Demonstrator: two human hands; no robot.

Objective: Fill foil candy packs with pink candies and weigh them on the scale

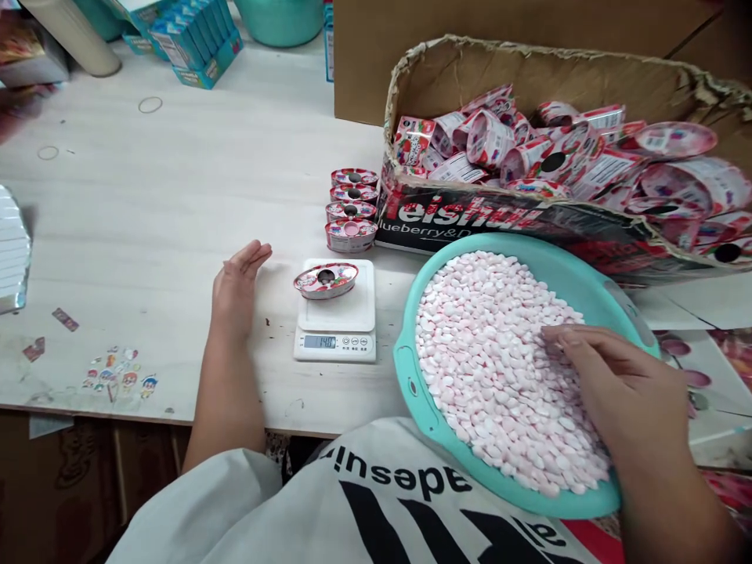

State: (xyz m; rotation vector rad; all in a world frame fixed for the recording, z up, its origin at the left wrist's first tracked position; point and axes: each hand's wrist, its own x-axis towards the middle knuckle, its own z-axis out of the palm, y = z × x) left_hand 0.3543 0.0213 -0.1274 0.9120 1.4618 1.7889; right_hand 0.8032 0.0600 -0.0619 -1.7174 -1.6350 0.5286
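Note:
My right hand point(626, 384) is over the pale pink candies point(493, 376) heaped in a turquoise basin point(405, 368). Its fingertips are pressed together at the candies' surface; whatever lies between them is hidden. To the left of a white digital scale point(336, 315), my left hand point(238, 286) rests on its edge on the table, fingers stretched out and holding nothing. On the scale lies an oval strawberry-print tin-shaped pack point(326, 280) with a dark round hole in its top. The display seems to read 140 or 14.0.
Behind the scale, several similar packs point(351, 211) stand in a row beside a torn cardboard box point(458, 223) filled with more packs. Blue boxes point(197, 39) stand at the back left. Stickers point(121, 374) and rubber bands point(150, 104) are on the white table point(146, 204).

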